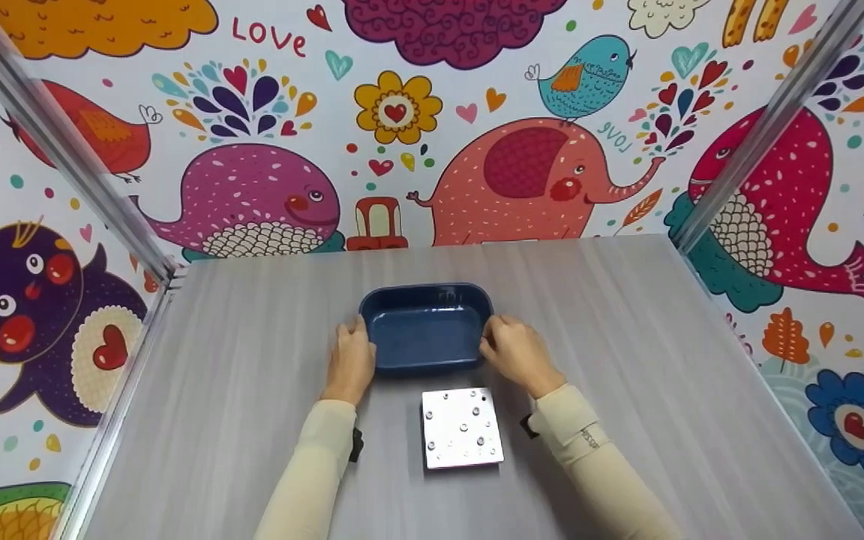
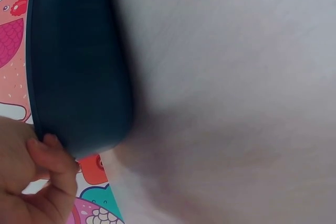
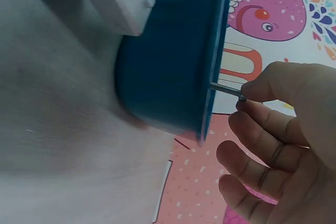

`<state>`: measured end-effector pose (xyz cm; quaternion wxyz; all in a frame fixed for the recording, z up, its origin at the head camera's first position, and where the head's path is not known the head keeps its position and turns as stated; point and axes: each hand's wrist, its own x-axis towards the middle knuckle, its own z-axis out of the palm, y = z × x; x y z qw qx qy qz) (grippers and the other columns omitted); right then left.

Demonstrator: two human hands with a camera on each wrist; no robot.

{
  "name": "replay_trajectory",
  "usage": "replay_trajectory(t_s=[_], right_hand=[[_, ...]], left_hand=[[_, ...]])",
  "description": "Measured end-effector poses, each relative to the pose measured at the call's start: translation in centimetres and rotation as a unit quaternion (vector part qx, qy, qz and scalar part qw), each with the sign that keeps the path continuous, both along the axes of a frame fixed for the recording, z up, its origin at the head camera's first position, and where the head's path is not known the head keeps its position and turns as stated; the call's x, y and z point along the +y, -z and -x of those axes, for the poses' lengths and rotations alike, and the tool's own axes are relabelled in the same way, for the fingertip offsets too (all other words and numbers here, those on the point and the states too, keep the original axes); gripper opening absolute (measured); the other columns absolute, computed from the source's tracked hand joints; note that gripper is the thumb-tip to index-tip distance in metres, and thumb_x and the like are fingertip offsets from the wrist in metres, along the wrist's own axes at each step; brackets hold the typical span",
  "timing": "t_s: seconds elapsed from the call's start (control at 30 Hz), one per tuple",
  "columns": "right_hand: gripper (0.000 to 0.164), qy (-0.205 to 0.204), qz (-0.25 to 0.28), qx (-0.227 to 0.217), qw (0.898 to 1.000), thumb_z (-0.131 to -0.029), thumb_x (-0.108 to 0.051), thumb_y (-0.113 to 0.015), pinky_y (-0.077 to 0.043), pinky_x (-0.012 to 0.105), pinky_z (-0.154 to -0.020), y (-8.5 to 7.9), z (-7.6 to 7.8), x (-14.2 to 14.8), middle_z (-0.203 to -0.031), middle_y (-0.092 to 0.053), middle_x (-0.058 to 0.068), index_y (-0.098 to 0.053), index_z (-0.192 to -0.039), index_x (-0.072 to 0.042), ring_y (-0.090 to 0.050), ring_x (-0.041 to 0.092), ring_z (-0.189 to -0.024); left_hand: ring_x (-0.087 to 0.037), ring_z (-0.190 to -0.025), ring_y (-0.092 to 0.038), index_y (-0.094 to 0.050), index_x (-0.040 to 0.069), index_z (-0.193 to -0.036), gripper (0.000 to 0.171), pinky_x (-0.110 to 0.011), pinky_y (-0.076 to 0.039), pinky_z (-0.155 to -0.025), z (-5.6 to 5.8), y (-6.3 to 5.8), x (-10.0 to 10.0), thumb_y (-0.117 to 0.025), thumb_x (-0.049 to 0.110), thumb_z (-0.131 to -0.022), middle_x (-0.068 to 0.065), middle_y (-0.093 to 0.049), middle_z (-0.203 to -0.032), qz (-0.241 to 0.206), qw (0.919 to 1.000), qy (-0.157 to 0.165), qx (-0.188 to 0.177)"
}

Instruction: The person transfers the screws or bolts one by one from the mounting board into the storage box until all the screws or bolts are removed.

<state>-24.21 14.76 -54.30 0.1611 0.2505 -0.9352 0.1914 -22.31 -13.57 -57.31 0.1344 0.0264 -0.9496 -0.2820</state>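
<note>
A dark blue rectangular dish [image 1: 428, 369] stands on the table. At its left end my left hand [image 1: 349, 360] grips the rim; in the left wrist view the fingertips [image 2: 50, 148] are curled against the dish's corner. My right hand [image 1: 518, 349] is at the dish's right end. Seen from the right wrist, thumb and index finger pinch a thin metal screw [image 3: 227, 89] by its head, its other end at the dish's rim. The other fingers of that hand are loosely bent. In front of the dish lies a square silvery block [image 1: 462, 429] with several screws in its top.
The table [image 1: 252, 337] has a grey wood-grain surface. Printed cartoon panels [image 1: 402, 180] stand behind it and along both sides, with metal frame posts [image 1: 94, 172] at the corners. Dark wrist straps [image 1: 357, 444] sit on the sleeves.
</note>
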Motion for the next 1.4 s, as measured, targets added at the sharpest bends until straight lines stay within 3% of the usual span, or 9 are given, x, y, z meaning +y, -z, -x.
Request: replay_trajectory(t_s=[0.2, 0.5, 0.7, 1.03, 1.23, 1.4], right_hand=[[0.007, -0.003, 0.003, -0.011, 1.0, -0.084, -0.008, -0.071, -0.05, 0.041, -0.055, 0.2, 0.1, 0.2, -0.076, -0.059, 0.005, -0.066, -0.086, -0.005, -0.059, 0.023, -0.062], [0.008, 0.0, 0.007, 0.002, 1.0, -0.082, -0.006, -0.073, -0.05, 0.039, -0.057, -0.8, -0.5, 0.6, -0.078, -0.058, 0.004, -0.065, -0.085, -0.005, -0.058, 0.022, -0.064], [0.009, -0.008, 0.006, 0.013, 1.0, -0.082, -0.004, -0.074, -0.05, 0.041, -0.06, -1.9, -1.8, 1.0, -0.08, -0.06, 0.003, -0.066, -0.085, -0.007, -0.06, 0.022, -0.067], [0.012, -0.037, 0.011, 0.088, 0.995, -0.078, -0.007, -0.077, -0.049, 0.04, -0.058, -4.0, -4.2, 1.2, -0.078, -0.062, 0.0, -0.066, -0.082, -0.01, -0.06, 0.021, -0.068], [0.012, -0.043, 0.002, 0.096, 0.994, -0.079, -0.01, -0.078, -0.047, 0.037, -0.057, -4.8, -5.9, 0.7, -0.079, -0.061, -0.003, -0.068, -0.084, -0.013, -0.058, 0.02, -0.067], [0.013, -0.051, -0.004, 0.088, 0.995, -0.08, -0.011, -0.08, -0.047, 0.037, -0.058, -4.8, -6.3, 0.0, -0.08, -0.062, -0.005, -0.068, -0.086, -0.014, -0.059, 0.019, -0.068]], left_hand=[[-0.045, -0.092, -0.062, -0.048, -0.013, -0.141, 0.05, -0.051, -0.052, -0.08, 0.1, -0.1, 0.1, -0.059, 0.0, -0.093, -0.033, -0.054, -0.116, -0.003, 1.0, -0.003, -0.007], [-0.044, -0.092, -0.062, -0.047, -0.013, -0.142, 0.051, -0.049, -0.053, -0.081, 0.1, 0.1, 0.0, -0.059, 0.0, -0.093, -0.032, -0.053, -0.117, -0.004, 0.9999, -0.003, -0.013], [-0.045, -0.09, -0.062, -0.049, -0.014, -0.139, 0.051, -0.05, -0.053, -0.079, 0.0, 0.1, 0.0, -0.062, -0.001, -0.092, -0.032, -0.055, -0.114, 0.003, 1.0, -0.001, 0.005], [-0.042, -0.081, -0.064, -0.051, -0.016, -0.136, 0.049, -0.048, -0.055, -0.073, 0.1, 0.5, -0.2, -0.062, -0.002, -0.091, -0.031, -0.057, -0.111, 0.02, 0.9995, 0.002, 0.024], [-0.044, -0.085, -0.064, -0.051, -0.017, -0.135, 0.049, -0.049, -0.055, -0.075, 0.0, 0.6, -0.2, -0.062, -0.003, -0.09, -0.032, -0.056, -0.11, 0.016, 0.9992, 0.005, 0.037], [-0.045, -0.083, -0.064, -0.051, -0.016, -0.136, 0.05, -0.05, -0.054, -0.075, 0.1, 0.6, -0.2, -0.063, -0.002, -0.09, -0.032, -0.057, -0.11, 0.016, 0.9991, 0.002, 0.038]])
